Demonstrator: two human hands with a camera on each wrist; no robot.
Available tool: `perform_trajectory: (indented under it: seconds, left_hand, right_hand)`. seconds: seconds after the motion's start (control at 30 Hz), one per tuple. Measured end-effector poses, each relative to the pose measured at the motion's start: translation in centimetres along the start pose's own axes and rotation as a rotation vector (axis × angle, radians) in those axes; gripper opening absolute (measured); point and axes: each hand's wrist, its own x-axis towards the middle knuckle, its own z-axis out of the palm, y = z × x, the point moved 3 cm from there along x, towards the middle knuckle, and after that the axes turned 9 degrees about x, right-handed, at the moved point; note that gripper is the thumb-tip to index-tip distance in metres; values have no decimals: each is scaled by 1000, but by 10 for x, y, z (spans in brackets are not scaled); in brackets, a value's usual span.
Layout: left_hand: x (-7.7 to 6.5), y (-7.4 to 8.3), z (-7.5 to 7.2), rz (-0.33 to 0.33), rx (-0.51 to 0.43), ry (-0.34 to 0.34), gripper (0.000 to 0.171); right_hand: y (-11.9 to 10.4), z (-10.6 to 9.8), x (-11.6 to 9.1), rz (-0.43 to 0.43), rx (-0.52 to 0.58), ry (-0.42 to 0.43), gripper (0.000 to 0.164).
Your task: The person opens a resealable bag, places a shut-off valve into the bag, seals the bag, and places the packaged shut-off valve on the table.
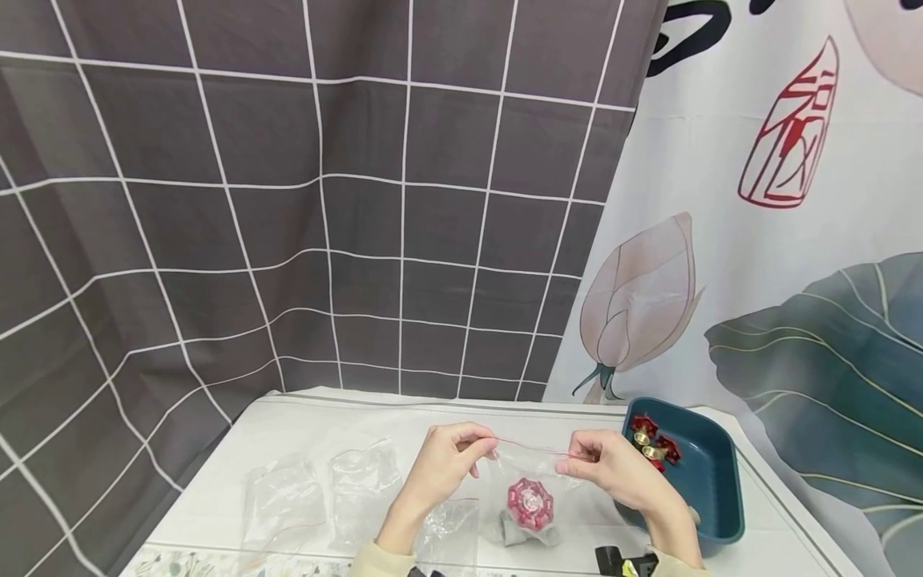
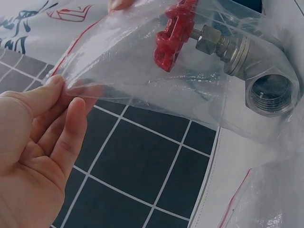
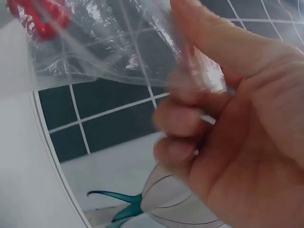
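Note:
A clear zip bag [image 1: 517, 463] with a red seal line hangs between both hands above the table. Inside it is a metal valve [image 2: 268, 90] with a red handwheel [image 1: 530, 505]; the threaded opening faces the left wrist camera. My left hand [image 1: 440, 466] pinches one top corner between thumb and fingers, at the end of the red line. The opposite corner is pinched by my right hand [image 1: 618, 471], its other fingers curled in the right wrist view, where part of the handwheel [image 3: 45, 21] shows through the plastic.
Several clear plastic bags [image 1: 284, 501] lie on the white table [image 1: 577, 529] to the left. A blue bin [image 1: 710, 473] at the right holds several red-handled brass valves [image 1: 652, 441]. A dark gridded curtain [image 1: 360, 240] and a printed white one [image 1: 710, 240] hang behind.

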Motion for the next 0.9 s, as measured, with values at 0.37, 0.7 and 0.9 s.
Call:
perform_trajectory:
  seconds: [0.37,0.7,0.9]
  left_hand:
    - [0,-2,-2,-61,32,16,8]
    - [0,-5,-3,-91,16,20,9]
    - [1,-7,-1,-94,-1,19,9]
  right_hand:
    - [-2,-3,-3,14,69,-11,16]
    - [-30,-3,-3,14,109,-24,10]
    - [-30,-6,-6,29,106,-50,6]
